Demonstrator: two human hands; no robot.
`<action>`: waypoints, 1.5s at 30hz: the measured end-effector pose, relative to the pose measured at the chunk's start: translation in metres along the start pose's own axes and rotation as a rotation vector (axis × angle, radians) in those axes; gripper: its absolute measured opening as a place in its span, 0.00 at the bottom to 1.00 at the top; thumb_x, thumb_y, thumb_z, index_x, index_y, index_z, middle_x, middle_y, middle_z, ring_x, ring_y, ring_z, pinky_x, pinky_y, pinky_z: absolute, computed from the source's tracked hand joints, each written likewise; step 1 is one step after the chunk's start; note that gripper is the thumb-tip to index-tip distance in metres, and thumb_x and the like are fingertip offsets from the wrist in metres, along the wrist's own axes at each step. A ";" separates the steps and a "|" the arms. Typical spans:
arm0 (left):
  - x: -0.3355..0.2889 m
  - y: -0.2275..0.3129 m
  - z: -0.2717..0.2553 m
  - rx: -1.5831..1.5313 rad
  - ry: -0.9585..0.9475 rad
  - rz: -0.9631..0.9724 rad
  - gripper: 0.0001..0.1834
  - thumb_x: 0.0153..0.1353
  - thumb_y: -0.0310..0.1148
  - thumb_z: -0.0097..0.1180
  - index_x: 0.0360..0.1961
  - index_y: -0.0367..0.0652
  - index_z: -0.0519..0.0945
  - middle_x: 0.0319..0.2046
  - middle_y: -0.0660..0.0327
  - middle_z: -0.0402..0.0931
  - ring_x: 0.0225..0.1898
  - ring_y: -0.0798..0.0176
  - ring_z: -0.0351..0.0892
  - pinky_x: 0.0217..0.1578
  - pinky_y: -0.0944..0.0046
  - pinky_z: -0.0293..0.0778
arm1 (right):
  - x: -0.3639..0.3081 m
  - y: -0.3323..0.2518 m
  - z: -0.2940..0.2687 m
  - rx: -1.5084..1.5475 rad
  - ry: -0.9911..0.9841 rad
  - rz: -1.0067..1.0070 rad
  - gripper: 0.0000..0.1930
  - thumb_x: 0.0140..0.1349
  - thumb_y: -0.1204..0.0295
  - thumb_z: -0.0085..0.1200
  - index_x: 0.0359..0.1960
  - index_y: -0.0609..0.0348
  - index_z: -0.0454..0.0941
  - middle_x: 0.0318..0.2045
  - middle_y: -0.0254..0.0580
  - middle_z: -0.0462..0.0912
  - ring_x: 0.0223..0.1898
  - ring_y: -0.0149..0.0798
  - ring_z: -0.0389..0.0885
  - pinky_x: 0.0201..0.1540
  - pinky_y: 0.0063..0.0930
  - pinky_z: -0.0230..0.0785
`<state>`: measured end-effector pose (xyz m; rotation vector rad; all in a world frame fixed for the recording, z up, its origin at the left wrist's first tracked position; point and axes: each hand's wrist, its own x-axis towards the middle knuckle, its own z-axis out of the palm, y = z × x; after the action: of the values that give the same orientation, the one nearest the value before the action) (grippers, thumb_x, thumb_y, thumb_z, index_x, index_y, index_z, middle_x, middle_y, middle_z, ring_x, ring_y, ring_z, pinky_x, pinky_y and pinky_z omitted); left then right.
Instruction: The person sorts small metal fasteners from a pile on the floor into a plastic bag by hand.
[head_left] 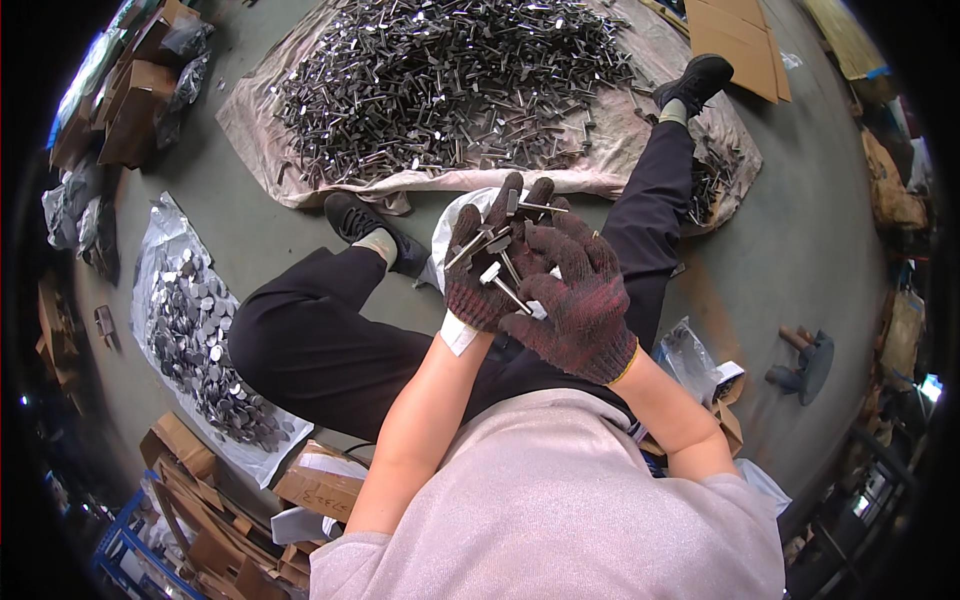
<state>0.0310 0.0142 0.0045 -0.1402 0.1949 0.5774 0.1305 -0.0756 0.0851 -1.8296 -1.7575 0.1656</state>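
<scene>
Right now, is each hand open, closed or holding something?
Left hand, in a dark knitted glove: open, cradling several silvery T-shaped metal pieces.
Right hand, matching glove: partly curled; whether it grips anything cannot be told.

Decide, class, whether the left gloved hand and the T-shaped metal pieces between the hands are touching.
Touching: the head view shows metal pieces lying across the upturned palm of the left gloved hand.

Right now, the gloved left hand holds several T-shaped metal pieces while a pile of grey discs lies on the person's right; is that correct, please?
Not quite: the head view shows the grey discs on the person's left; the gloved left hand does hold several T-shaped metal pieces.
</scene>
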 end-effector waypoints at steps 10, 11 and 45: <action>-0.005 -0.001 0.006 -0.058 -0.057 -0.113 0.36 0.71 0.56 0.40 0.73 0.47 0.55 0.64 0.50 0.64 0.63 0.49 0.67 0.63 0.48 0.66 | 0.023 0.008 0.004 -0.028 0.206 0.100 0.13 0.43 0.66 0.68 0.30 0.54 0.82 0.49 0.48 0.78 0.56 0.60 0.73 0.57 0.50 0.66; -0.005 -0.003 0.005 -0.060 -0.057 -0.116 0.36 0.71 0.56 0.40 0.73 0.47 0.55 0.64 0.50 0.64 0.63 0.49 0.67 0.63 0.48 0.66 | 0.025 0.009 0.006 -0.030 0.206 0.102 0.13 0.43 0.66 0.68 0.30 0.54 0.82 0.49 0.48 0.78 0.56 0.60 0.73 0.57 0.50 0.66; -0.008 -0.003 0.000 -2.384 -0.048 -0.472 0.27 0.69 0.61 0.37 0.67 0.72 0.66 0.70 0.80 0.59 0.69 0.68 0.60 0.65 0.46 0.51 | 0.004 0.052 -0.018 -0.070 0.088 0.122 0.14 0.43 0.65 0.68 0.32 0.56 0.84 0.46 0.51 0.81 0.50 0.56 0.78 0.55 0.46 0.69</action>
<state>0.0260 0.0072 0.0062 -2.3934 -0.6779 0.0396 0.1849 -0.0751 0.0760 -1.9648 -1.6103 0.0711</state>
